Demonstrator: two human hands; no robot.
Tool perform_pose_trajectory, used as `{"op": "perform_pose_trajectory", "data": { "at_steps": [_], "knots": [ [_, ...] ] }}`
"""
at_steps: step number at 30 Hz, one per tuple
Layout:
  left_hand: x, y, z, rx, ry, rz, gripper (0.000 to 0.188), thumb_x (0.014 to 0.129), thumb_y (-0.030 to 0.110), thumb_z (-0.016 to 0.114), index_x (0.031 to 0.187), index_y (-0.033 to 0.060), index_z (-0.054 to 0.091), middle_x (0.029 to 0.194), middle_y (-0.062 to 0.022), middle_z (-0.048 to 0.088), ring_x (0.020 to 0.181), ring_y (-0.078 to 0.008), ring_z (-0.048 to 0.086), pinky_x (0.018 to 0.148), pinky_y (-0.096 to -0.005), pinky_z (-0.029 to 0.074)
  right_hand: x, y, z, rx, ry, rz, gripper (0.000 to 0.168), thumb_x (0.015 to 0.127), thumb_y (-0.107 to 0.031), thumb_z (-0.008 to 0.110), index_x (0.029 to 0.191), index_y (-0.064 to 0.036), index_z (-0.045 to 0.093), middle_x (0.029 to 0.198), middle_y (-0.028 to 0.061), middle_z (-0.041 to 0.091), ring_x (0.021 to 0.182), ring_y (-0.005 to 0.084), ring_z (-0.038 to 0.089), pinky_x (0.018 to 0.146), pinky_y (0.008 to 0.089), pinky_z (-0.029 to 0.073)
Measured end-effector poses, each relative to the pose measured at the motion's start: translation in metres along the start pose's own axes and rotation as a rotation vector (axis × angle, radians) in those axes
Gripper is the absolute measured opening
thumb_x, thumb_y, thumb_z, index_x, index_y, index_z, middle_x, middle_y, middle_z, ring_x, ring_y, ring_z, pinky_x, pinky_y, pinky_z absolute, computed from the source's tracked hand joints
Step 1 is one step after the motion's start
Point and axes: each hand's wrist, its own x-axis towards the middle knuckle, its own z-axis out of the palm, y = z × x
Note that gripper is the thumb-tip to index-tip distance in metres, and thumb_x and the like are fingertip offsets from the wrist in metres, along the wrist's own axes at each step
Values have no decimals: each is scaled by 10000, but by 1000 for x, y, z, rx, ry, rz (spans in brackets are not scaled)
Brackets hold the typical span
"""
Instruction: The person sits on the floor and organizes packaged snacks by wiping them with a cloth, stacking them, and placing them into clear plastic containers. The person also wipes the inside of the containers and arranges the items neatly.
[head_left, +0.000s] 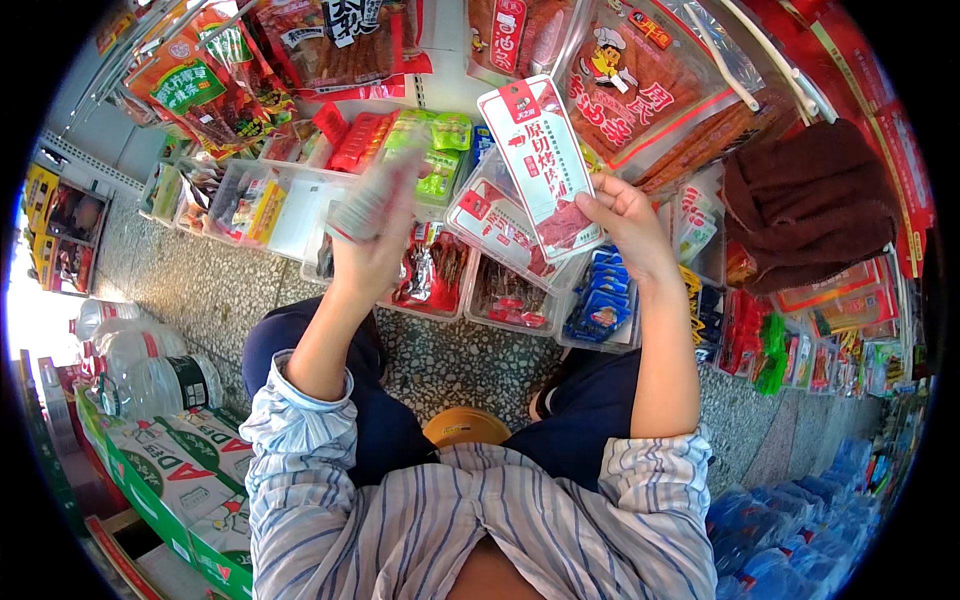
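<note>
My right hand (624, 221) grips the lower right edge of a white and red snack packet (541, 161), held upright with its printed front showing. Under it, a clear plastic bin (491, 225) holds similar packets. My left hand (375, 240) is raised over the bins at the centre left and holds a blurred packet (382, 191), perhaps more than one. Below the hands are bins with red snack packs (435, 274), brown snacks with red wrappers (514, 296) and blue packets (601, 300). Green packets (442, 165) lie in a bin between my hands.
Large snack bags (637, 82) hang from white rack hooks at the top. A brown cloth (810, 202) hangs at the right. Large plastic bottles (161, 375) and a green carton (161, 495) stand at the left. Blue-wrapped bottles (787, 525) are at the lower right. A yellow round object (465, 426) shows between the legs.
</note>
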Motion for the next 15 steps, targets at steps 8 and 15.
{"op": "perform_pose_trajectory", "data": {
  "at_steps": [8,15],
  "knots": [
    [7,-7,2,-848,239,-738,283,940,213,546,1138,13,518,971,-116,649,826,-212,672,720,-357,582,37,80,-18,-401,-92,154,170,872,-125,601,988,-2,618,917,45,671,804,85,594,742,251,462],
    [1,-9,6,-950,225,-868,239,903,183,610,1085,38,555,970,-91,653,818,-205,670,723,-365,582,30,89,1,-1032,137,-260,306,723,-220,722,938,-24,628,859,115,638,811,275,619,739,372,483]
  ]
}}
